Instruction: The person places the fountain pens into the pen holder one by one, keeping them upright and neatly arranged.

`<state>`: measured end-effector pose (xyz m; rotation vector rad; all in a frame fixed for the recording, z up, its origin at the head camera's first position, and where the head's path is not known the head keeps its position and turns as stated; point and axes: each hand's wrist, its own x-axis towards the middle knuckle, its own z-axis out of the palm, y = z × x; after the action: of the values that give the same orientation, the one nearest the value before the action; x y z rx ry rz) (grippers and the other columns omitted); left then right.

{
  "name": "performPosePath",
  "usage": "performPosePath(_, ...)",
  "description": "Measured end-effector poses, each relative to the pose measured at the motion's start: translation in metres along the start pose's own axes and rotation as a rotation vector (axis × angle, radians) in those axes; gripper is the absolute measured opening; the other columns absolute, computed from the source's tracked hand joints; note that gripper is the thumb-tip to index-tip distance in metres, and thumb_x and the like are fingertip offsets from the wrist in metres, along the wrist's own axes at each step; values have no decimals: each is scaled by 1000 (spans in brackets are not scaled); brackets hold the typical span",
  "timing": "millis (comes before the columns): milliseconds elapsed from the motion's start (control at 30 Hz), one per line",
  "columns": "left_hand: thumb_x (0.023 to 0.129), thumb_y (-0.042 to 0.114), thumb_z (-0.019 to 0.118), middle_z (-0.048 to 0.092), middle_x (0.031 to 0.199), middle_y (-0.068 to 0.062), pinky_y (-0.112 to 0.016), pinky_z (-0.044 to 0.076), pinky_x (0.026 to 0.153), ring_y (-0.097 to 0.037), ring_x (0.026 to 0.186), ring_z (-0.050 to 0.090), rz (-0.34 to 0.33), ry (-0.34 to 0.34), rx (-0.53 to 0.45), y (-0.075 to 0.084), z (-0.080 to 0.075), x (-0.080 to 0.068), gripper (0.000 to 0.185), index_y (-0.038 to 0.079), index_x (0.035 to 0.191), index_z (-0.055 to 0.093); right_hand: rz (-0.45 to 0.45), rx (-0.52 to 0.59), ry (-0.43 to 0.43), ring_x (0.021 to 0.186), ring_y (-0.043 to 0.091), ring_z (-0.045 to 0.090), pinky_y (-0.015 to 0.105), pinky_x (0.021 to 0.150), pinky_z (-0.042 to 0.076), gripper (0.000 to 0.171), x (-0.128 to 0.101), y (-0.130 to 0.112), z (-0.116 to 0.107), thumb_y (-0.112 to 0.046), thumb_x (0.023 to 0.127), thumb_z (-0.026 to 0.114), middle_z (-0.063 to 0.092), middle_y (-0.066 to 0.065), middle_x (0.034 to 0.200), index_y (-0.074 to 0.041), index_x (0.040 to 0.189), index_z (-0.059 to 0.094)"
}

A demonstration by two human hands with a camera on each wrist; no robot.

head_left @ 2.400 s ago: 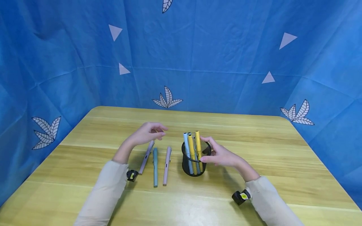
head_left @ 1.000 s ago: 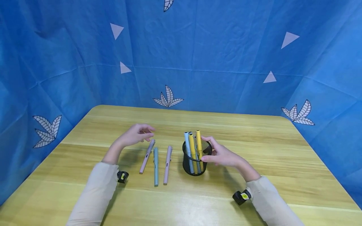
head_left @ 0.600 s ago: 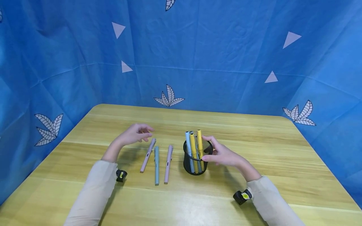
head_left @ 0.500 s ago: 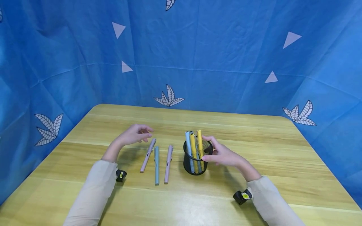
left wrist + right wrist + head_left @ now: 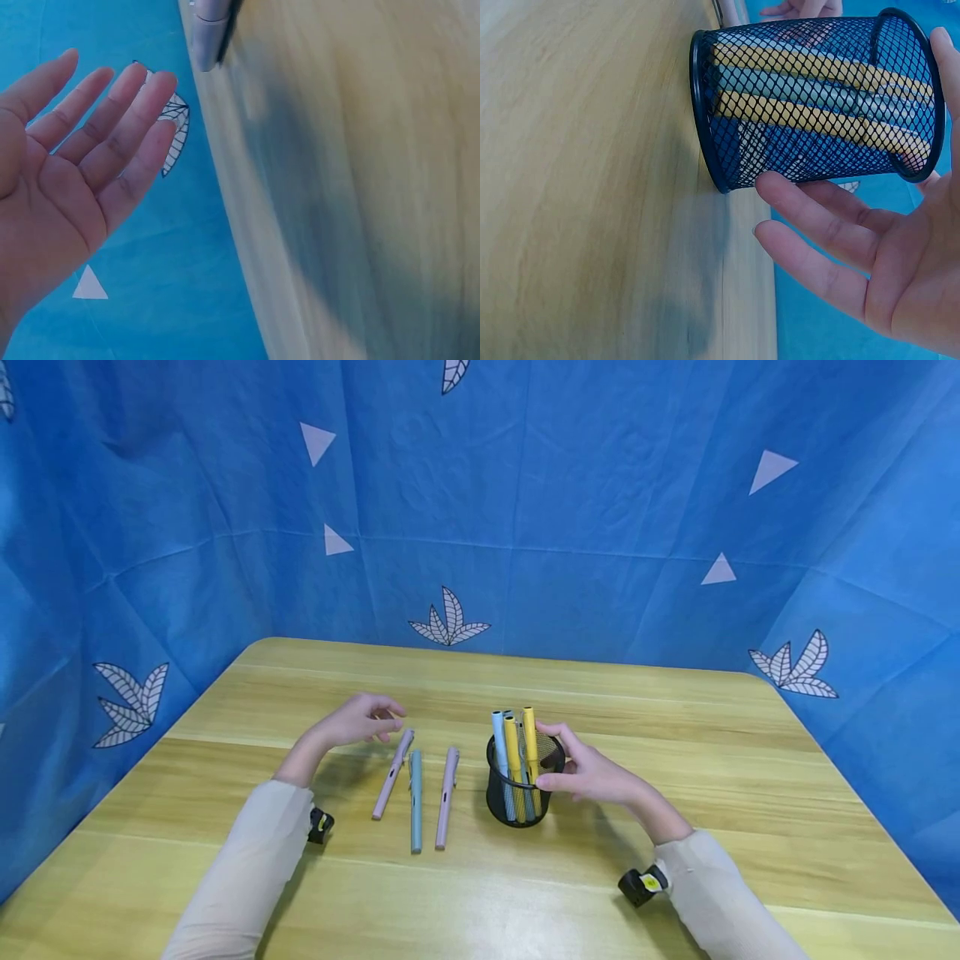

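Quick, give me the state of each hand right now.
Left hand: open, fingers straight, holding nothing, above the table near the pink pen.
Right hand: open, fingers around the black mesh pen cup; firm grip cannot be told.

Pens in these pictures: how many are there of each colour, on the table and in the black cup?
Pink pens, on the table: 2
Teal pen, on the table: 1
Yellow pens, in the cup: 2
Light blue pen, in the cup: 1
Grey-green pen, in the cup: 1
Total: 7

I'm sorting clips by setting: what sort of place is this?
Probably a staged recording booth: a wooden table walled by a blue leaf-print cloth, with only a mesh pen cup and loose pens.
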<state>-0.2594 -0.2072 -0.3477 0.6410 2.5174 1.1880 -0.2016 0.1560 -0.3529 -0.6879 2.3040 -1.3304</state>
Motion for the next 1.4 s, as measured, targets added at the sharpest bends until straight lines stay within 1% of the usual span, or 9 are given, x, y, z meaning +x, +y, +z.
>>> performPosePath(133,89,9,53,60,90,-20,-42,49,65,-32,74,58,-8,-4,9,-1,2,2,32,-11,115,51,14,-2,4,57,16,39,31,50,42,71,-1,-1,1,-20,85,62,50,13,85,-18,139,16)
performPosePath(300,87,5,55,60,88,-19,-38,50,66,-29,71,58,-36,-22,17,-3,4,4,31,-11,114,51,18,12,2,54,16,37,27,47,38,70,-2,-6,2,-11,86,59,49,14,83,-13,139,14)
performPosePath(467,85,-1,56,60,90,-17,-34,50,65,-26,70,59,-59,-49,18,-6,6,5,32,-11,115,51,18,22,0,52,13,35,24,46,36,71,-2,-6,2,-12,86,60,48,12,80,-15,140,14)
performPosePath(567,84,1,58,60,83,-15,-30,49,59,-21,63,58,-121,-82,9,-8,7,6,34,-9,116,51,14,24,-2,50,12,34,22,44,35,71,-1,-3,2,-15,85,61,47,10,79,-18,140,15)
performPosePath(700,83,3,59,59,74,-13,-26,44,50,-16,53,54,-206,-129,-9,-10,7,7,35,-6,116,52,6,31,-8,50,12,34,22,43,34,71,-1,-1,1,-17,85,61,47,11,77,-19,139,15)
performPosePath(767,83,4,60,58,73,-13,-25,43,50,-15,53,53,-223,-144,-16,-11,7,8,36,-6,117,50,4,36,-9,50,12,34,22,43,34,72,-1,-2,1,-17,85,62,48,11,79,-18,139,15)
performPosePath(1067,81,7,63,57,81,-14,-27,45,55,-16,56,52,-273,-189,-34,-10,6,9,61,-2,134,32,12,38,3,51,13,36,24,44,36,73,0,1,2,-16,85,61,50,12,81,-19,140,14)
performPosePath(1300,78,12,69,53,66,-9,-22,36,48,-13,49,44,-343,-249,-24,-10,11,14,83,10,142,18,14,38,-3,50,12,34,23,44,34,71,0,1,2,-15,86,59,46,7,73,-18,140,13)
performPosePath(1400,77,13,70,51,65,-8,-23,34,47,-12,49,42,-364,-271,-11,-8,11,17,88,13,144,13,12,32,-4,51,13,34,25,45,35,71,-2,-6,2,-13,86,59,46,7,71,-15,140,13)
